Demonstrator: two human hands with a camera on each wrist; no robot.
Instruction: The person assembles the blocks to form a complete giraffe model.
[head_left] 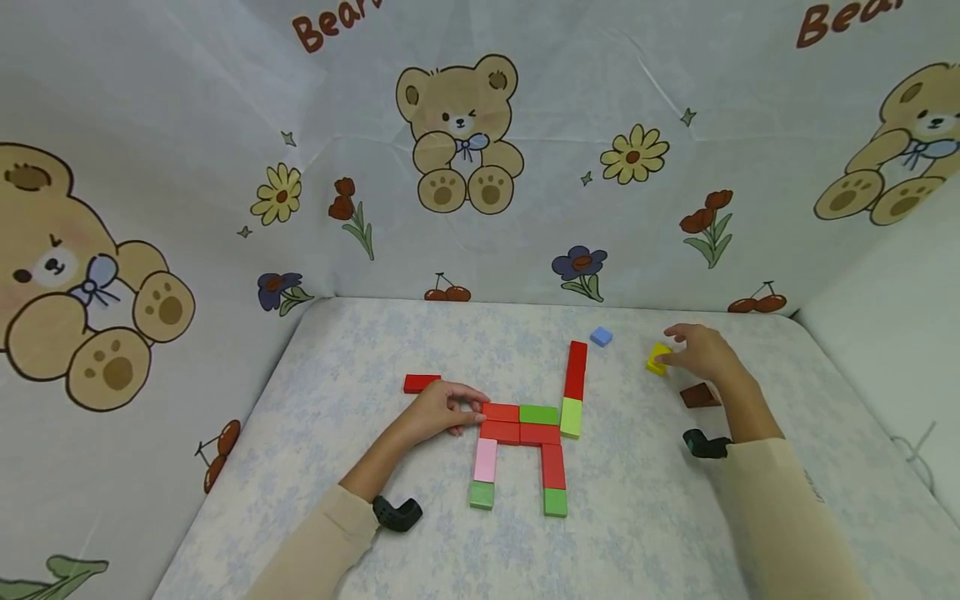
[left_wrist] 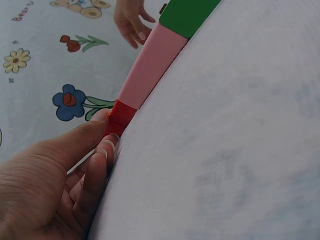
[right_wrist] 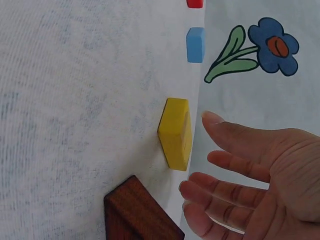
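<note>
My left hand (head_left: pixel 442 408) is at the left end of the block figure, its thumb and fingertips pinching the end of a red block (head_left: pixel 500 412). Beside that block lies a green block (head_left: pixel 538 414), with two more red blocks in the row below. A pink block (left_wrist: pixel 152 65) and a green block (left_wrist: pixel 189 17) form one leg. My right hand (head_left: pixel 701 352) hovers by a yellow block (right_wrist: pixel 175 132), fingers spread and loosely bent, nothing held. Close by, a brown wooden block (right_wrist: pixel 137 212) lies on the table.
A blue block (head_left: pixel 602 336) lies toward the back of the table (head_left: pixel 337 350). Red and light green blocks make an upright strip (head_left: pixel 575 375) at the figure's right. One loose red block (head_left: pixel 422 383) lies behind the left hand. A bear-print cloth (head_left: pixel 525 250) hangs behind.
</note>
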